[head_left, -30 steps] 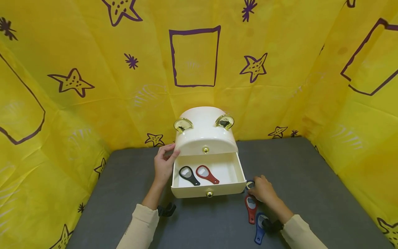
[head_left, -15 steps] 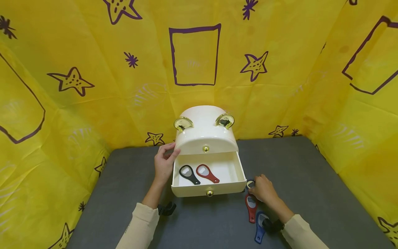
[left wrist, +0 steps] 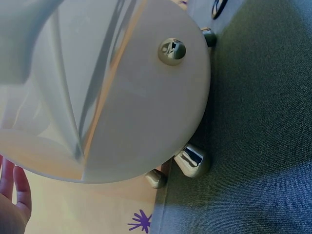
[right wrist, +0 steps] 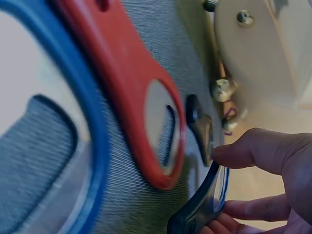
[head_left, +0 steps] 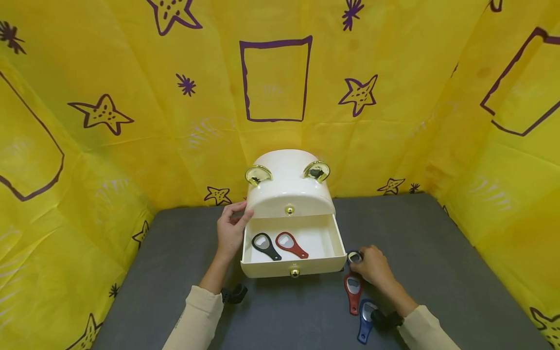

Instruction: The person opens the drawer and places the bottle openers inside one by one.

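My left hand (head_left: 230, 233) rests against the left side of a white box (head_left: 290, 194) with gold ears. Its fingers (left wrist: 22, 187) show at the box's edge in the left wrist view. The box's lower drawer (head_left: 294, 268) is pulled out and holds a black bottle opener (head_left: 265, 246) and a red bottle opener (head_left: 291, 244). Right of the drawer, my right hand (head_left: 374, 266) pinches a blue bottle opener (head_left: 354, 257) between thumb and fingers. In the right wrist view, this opener (right wrist: 198, 210) is tilted up from the table.
A second red bottle opener (head_left: 353, 294) and a second blue one (head_left: 366, 321) lie on the grey table (head_left: 302, 321), close to my right wrist. A dark opener (right wrist: 199, 124) lies beyond the red one in the right wrist view. Yellow patterned cloth (head_left: 280, 136) stands behind the box.
My right hand has shifted slightly to the right with the blue bottle opener, whose ring shows more now. The left hand, box and drawer stay as they were.
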`<state>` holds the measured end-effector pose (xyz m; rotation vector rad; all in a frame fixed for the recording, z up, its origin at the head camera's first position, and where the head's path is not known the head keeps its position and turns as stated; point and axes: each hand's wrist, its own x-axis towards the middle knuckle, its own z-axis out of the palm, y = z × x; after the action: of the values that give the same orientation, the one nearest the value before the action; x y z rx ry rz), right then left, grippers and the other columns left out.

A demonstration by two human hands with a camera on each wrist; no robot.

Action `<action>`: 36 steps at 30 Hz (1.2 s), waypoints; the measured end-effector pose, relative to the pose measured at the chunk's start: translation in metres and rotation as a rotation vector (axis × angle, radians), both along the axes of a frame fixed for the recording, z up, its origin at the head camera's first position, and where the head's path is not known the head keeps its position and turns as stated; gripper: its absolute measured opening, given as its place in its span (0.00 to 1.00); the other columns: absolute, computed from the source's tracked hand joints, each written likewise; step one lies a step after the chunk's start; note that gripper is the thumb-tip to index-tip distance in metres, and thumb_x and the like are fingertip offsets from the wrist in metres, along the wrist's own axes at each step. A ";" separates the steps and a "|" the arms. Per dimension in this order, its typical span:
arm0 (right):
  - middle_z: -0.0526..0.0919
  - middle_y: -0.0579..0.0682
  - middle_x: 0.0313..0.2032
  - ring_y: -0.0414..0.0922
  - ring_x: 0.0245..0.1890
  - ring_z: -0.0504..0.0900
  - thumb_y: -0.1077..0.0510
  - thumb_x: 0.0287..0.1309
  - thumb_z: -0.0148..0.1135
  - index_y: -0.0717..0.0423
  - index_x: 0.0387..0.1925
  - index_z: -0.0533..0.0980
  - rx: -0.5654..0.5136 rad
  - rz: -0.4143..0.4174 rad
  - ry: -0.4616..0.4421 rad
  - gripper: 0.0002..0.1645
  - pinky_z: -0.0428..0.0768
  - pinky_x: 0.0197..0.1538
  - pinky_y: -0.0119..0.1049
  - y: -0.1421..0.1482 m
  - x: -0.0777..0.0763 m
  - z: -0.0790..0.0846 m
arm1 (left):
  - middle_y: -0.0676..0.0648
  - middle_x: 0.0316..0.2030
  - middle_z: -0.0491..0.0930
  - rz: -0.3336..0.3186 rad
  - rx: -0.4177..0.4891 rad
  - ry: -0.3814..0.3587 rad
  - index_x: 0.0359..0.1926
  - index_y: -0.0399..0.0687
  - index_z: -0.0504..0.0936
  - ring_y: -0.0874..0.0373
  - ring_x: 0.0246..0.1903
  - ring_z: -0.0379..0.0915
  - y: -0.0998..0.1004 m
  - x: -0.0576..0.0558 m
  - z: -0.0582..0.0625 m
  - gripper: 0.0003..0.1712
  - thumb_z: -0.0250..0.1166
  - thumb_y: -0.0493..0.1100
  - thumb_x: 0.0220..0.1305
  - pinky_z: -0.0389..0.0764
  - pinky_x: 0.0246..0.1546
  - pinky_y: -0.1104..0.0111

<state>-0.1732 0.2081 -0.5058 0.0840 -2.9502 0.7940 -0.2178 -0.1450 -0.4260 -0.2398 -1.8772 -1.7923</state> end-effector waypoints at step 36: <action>0.81 0.58 0.33 0.49 0.34 0.78 0.54 0.47 0.74 0.69 0.46 0.80 -0.095 0.103 0.092 0.28 0.76 0.37 0.38 -0.009 -0.011 0.146 | 0.31 0.45 0.77 0.002 -0.010 -0.021 0.43 0.24 0.80 0.73 0.40 0.75 -0.001 0.001 0.001 0.13 0.68 0.26 0.55 0.79 0.36 0.81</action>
<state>-0.1841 0.1995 -0.3600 0.2604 -2.8363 0.9156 -0.2170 -0.1461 -0.4250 -0.2243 -1.9003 -1.7914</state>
